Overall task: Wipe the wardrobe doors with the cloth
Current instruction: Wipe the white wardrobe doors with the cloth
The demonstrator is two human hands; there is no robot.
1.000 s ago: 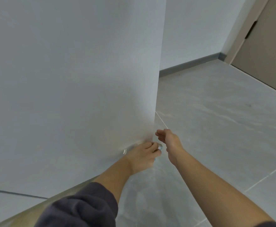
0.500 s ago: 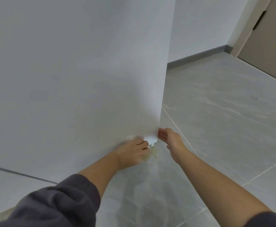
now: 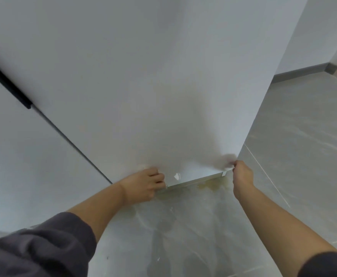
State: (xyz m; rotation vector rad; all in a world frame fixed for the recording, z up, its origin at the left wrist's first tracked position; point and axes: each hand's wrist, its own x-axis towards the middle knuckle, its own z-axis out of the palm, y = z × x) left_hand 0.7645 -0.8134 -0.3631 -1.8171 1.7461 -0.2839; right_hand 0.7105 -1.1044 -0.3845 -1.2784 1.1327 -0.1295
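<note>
Low at the bottom edge of a tall white wardrobe door [image 3: 163, 76], the right hand [image 3: 242, 176] pinches a blurred white cloth [image 3: 226, 160] at the corner. The left hand [image 3: 143, 186] curls its fingers at the edge, grip unclear. This door seems nearly wiped; the neighbouring white door [image 3: 23, 156] likely remains.

Two hands are in view: the left hand [image 3: 143, 185] and the right hand [image 3: 242, 174]. There are two dark sleeves, the left sleeve [image 3: 37, 248] and the right sleeve [image 3: 327, 265], both near. Two wardrobe doors show, the large door [image 3: 143, 76] and the left door [image 3: 13, 146]. One black handle [image 3: 7, 84] is on the left. One blurred white cloth [image 3: 225, 161] is by the right hand. One grey skirting board [image 3: 301, 71] runs far right.
</note>
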